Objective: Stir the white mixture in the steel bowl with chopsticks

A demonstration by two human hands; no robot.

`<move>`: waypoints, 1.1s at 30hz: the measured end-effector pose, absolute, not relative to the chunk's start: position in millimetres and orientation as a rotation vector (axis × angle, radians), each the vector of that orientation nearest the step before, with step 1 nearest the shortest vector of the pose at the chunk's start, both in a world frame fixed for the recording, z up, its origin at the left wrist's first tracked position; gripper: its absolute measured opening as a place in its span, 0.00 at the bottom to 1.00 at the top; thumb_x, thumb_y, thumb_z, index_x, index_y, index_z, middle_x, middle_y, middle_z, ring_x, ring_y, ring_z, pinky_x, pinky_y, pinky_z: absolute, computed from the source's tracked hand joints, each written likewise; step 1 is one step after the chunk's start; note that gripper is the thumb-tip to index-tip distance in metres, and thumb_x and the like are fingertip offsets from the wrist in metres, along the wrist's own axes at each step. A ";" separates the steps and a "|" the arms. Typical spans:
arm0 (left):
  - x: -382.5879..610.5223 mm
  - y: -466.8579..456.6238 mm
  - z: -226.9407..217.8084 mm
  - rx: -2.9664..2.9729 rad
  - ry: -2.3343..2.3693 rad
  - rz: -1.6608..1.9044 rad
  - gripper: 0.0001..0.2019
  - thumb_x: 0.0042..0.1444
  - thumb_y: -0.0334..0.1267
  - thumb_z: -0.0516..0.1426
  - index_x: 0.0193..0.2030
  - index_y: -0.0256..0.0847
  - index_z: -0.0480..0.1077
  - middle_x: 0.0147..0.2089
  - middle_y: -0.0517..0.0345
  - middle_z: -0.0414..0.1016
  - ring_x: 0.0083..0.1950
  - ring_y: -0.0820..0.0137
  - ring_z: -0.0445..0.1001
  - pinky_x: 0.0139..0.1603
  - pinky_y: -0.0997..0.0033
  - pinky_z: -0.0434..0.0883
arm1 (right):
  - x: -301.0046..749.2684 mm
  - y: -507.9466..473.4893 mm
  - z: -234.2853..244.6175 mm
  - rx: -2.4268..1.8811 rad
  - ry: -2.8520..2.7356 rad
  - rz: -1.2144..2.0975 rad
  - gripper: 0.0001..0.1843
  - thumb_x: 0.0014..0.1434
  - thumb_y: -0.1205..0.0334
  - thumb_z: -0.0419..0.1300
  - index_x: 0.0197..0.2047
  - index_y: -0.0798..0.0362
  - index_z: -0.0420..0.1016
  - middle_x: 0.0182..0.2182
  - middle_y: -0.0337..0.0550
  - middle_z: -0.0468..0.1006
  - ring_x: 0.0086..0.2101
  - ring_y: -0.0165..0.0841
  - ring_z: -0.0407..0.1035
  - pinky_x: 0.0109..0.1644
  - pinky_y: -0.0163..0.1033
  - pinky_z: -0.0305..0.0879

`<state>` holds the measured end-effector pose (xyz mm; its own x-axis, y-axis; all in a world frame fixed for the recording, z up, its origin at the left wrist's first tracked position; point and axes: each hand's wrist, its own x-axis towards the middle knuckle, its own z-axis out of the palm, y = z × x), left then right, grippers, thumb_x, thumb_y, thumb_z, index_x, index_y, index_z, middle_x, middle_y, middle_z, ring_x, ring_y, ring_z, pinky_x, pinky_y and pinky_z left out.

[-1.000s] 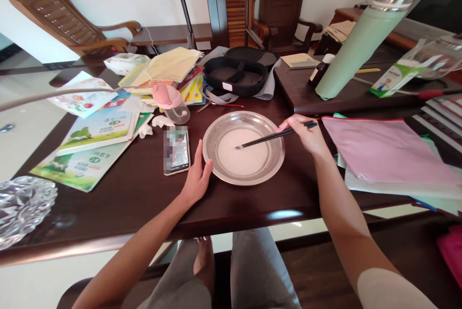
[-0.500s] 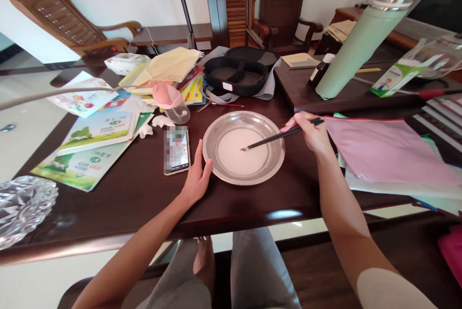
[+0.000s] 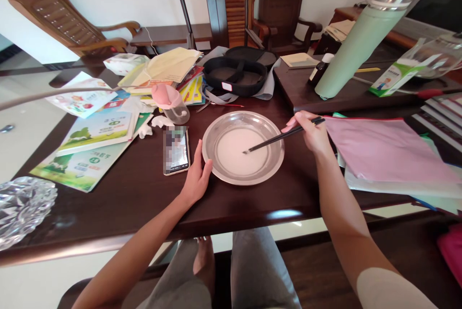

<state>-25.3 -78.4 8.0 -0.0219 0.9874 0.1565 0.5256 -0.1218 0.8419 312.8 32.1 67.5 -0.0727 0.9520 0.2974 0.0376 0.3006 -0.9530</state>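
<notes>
"Where do the chopsticks (image 3: 270, 142) point?"
"Leftward, slightly nearer us, slanting into the bowl (image 3: 269, 167), clasped by the right hand (image 3: 309, 132)."
"Left hand (image 3: 197, 176)?"
"Touches the bowl; can't tell if gripping. Tips (image 3: 246, 152) look blurry."

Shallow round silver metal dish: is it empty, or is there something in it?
Partly filled: the dish has a whitish layer, apparently liquid, across its bottom, with sloping bare metal showing around it.

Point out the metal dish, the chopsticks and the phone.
Metal dish (image 3: 243, 120): head view, on the inner sloping wall at its far side.
Chopsticks (image 3: 270, 141): head view, on the dark shaft between tips and hand.
Phone (image 3: 177, 150): head view, on the middle of the screen.
</notes>
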 end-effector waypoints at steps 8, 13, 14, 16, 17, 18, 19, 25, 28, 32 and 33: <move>-24.9 -79.0 8.0 1.690 1.605 1.038 0.45 0.68 0.66 0.46 0.81 0.39 0.43 0.82 0.42 0.44 0.82 0.55 0.45 0.81 0.52 0.47 | 301.6 26.8 68.0 -0.931 -1.625 1.139 0.20 0.61 0.39 0.66 0.33 0.46 0.85 0.28 0.40 0.86 0.33 0.39 0.82 0.45 0.43 0.77; -25.1 -78.8 8.4 1.691 1.609 1.032 0.45 0.68 0.67 0.46 0.81 0.38 0.42 0.82 0.41 0.44 0.82 0.56 0.44 0.81 0.53 0.46 | 310.4 31.5 68.7 -0.976 -1.481 1.023 0.20 0.60 0.39 0.66 0.30 0.46 0.83 0.26 0.39 0.85 0.31 0.39 0.82 0.46 0.45 0.77; -25.0 -78.9 8.8 1.691 1.610 1.029 0.45 0.68 0.67 0.45 0.81 0.37 0.42 0.82 0.41 0.44 0.82 0.56 0.44 0.81 0.53 0.46 | 312.0 32.5 67.3 -0.975 -1.455 1.027 0.20 0.61 0.39 0.66 0.29 0.46 0.83 0.25 0.38 0.85 0.29 0.39 0.81 0.45 0.45 0.77; -24.5 -78.9 9.7 1.690 1.613 1.025 0.45 0.68 0.67 0.45 0.81 0.37 0.43 0.82 0.41 0.45 0.82 0.55 0.44 0.81 0.52 0.47 | 312.3 32.9 64.5 -0.958 -1.458 1.070 0.21 0.61 0.40 0.66 0.29 0.47 0.82 0.23 0.38 0.84 0.27 0.38 0.80 0.42 0.44 0.77; -24.3 -78.9 10.1 1.689 1.613 1.025 0.45 0.68 0.67 0.46 0.81 0.36 0.43 0.82 0.40 0.45 0.82 0.55 0.44 0.81 0.52 0.48 | 311.0 32.2 63.8 -0.949 -1.487 1.099 0.20 0.61 0.40 0.65 0.29 0.47 0.83 0.23 0.39 0.84 0.27 0.38 0.80 0.41 0.44 0.77; -24.1 -78.9 10.3 1.690 1.612 1.026 0.45 0.68 0.66 0.46 0.81 0.37 0.43 0.82 0.40 0.46 0.82 0.55 0.44 0.80 0.52 0.48 | 309.0 31.2 63.7 -0.939 -1.526 1.121 0.20 0.61 0.40 0.65 0.30 0.47 0.83 0.24 0.39 0.84 0.28 0.38 0.81 0.42 0.43 0.77; -24.0 -78.9 10.5 1.692 1.611 1.029 0.45 0.68 0.66 0.46 0.81 0.37 0.43 0.82 0.40 0.46 0.82 0.55 0.44 0.80 0.52 0.49 | 306.7 30.0 64.2 -0.932 -1.572 1.133 0.20 0.62 0.40 0.65 0.31 0.47 0.84 0.25 0.39 0.85 0.29 0.38 0.81 0.43 0.43 0.77; -23.8 -78.9 11.0 1.685 1.603 1.034 0.44 0.68 0.66 0.47 0.81 0.39 0.43 0.82 0.42 0.46 0.82 0.55 0.45 0.80 0.51 0.48 | 307.8 29.9 69.6 -0.973 -1.602 0.953 0.19 0.63 0.41 0.64 0.32 0.46 0.85 0.31 0.40 0.87 0.37 0.39 0.82 0.49 0.43 0.75; -23.7 -79.2 11.2 1.681 1.606 1.033 0.44 0.68 0.65 0.47 0.81 0.39 0.43 0.82 0.42 0.46 0.82 0.54 0.45 0.80 0.50 0.49 | 313.7 33.3 66.3 -0.976 -1.449 0.962 0.19 0.63 0.42 0.65 0.30 0.46 0.83 0.25 0.38 0.84 0.30 0.37 0.81 0.46 0.43 0.75; -23.5 -79.4 11.2 1.677 1.615 1.022 0.46 0.67 0.67 0.46 0.80 0.36 0.42 0.82 0.40 0.45 0.83 0.54 0.43 0.81 0.49 0.47 | 309.1 30.9 65.1 -0.954 -1.526 1.065 0.20 0.62 0.40 0.65 0.30 0.47 0.83 0.24 0.39 0.84 0.29 0.38 0.81 0.44 0.44 0.76; -23.5 -79.4 11.2 1.674 1.615 1.019 0.47 0.67 0.67 0.46 0.80 0.35 0.42 0.82 0.39 0.44 0.83 0.54 0.42 0.81 0.49 0.47 | 306.6 29.4 66.3 -0.946 -1.581 1.081 0.20 0.62 0.40 0.65 0.31 0.47 0.84 0.26 0.40 0.85 0.31 0.38 0.81 0.45 0.44 0.76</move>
<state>-23.5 -79.4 11.2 -0.0318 0.9920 0.1225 0.5376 -0.0863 0.8388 306.6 29.4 66.3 -0.2347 0.9306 0.2811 0.0760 0.3058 -0.9490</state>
